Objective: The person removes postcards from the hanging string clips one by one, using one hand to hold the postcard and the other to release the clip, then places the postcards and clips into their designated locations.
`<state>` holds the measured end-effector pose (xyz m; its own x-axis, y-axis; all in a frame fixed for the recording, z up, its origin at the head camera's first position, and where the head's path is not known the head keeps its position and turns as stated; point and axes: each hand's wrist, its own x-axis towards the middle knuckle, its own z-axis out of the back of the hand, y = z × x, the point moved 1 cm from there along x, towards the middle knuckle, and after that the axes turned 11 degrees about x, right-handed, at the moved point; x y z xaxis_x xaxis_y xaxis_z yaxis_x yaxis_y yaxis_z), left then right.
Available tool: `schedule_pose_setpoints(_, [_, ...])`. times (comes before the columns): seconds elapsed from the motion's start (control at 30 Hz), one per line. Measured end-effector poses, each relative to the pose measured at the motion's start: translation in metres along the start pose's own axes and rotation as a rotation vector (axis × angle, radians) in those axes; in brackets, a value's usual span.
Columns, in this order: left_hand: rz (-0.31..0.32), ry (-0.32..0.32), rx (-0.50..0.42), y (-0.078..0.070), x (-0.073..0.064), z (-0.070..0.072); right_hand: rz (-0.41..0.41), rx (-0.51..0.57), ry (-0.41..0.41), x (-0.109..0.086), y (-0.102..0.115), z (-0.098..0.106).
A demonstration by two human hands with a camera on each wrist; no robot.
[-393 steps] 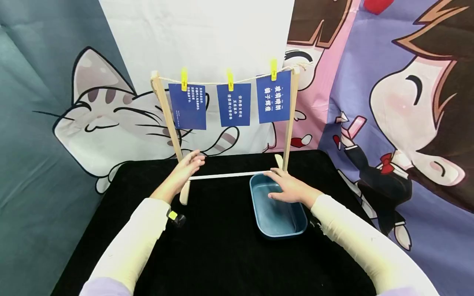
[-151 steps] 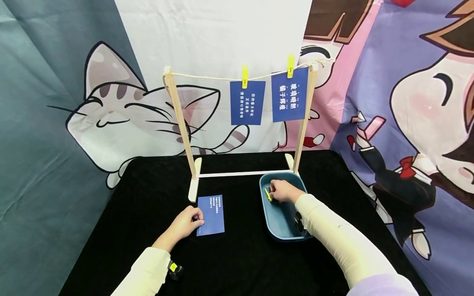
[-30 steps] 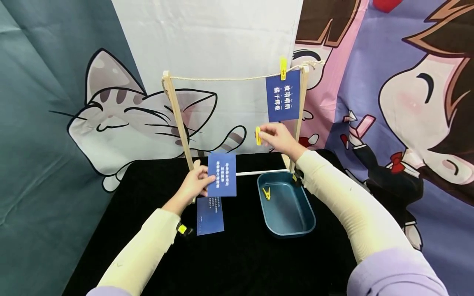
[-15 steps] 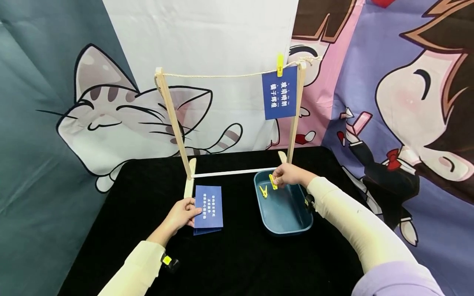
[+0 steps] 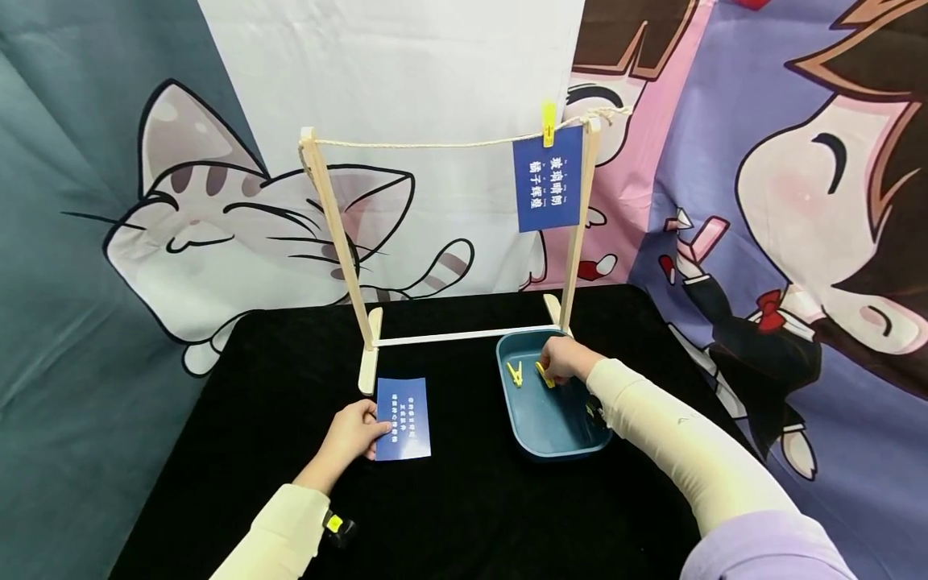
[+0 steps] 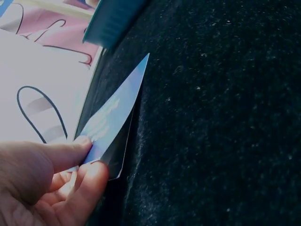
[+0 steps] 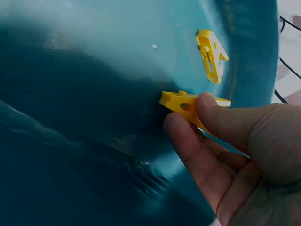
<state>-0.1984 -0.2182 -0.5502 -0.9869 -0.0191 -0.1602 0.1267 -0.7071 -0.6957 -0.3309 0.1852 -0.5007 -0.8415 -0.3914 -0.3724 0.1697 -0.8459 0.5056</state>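
My left hand [image 5: 351,436] pinches the left edge of a blue card [image 5: 406,420] with white writing, low over the black table. In the left wrist view the thumb lies on top of the card [image 6: 110,117], and the edge of a second card [image 6: 123,157] shows beneath it. Inside the blue basin [image 5: 554,447], my right hand [image 5: 567,360] holds a yellow clothespin [image 7: 181,101] between thumb and forefinger. Another yellow clothespin [image 5: 515,374] lies in the basin to its left.
A wooden frame [image 5: 339,242] stands behind, with a string [image 5: 435,146] across its top. At the string's right end a third yellow clothespin [image 5: 548,125] holds up a blue card [image 5: 548,181]. A printed cloth [image 5: 217,266] hangs behind the black table [image 5: 464,515].
Since one second ago, my left hand has lowered its card over the one on the table. My right hand has brought its clothespin down from beside the frame into the basin.
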Motion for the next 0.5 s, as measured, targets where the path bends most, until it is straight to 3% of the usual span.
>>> schedule_pose_setpoints(0.23, [-0.038,-0.085,0.142,-0.0031,0.0009,-0.0037,-0.01,-0.036,-0.035,0.0034,-0.0015,-0.0033])
schedule_pose_setpoints(0.5, [-0.009,-0.117,0.171,-0.0015,0.0018,-0.0073,-0.05,0.009,-0.029,0.0082,-0.0057,-0.0081])
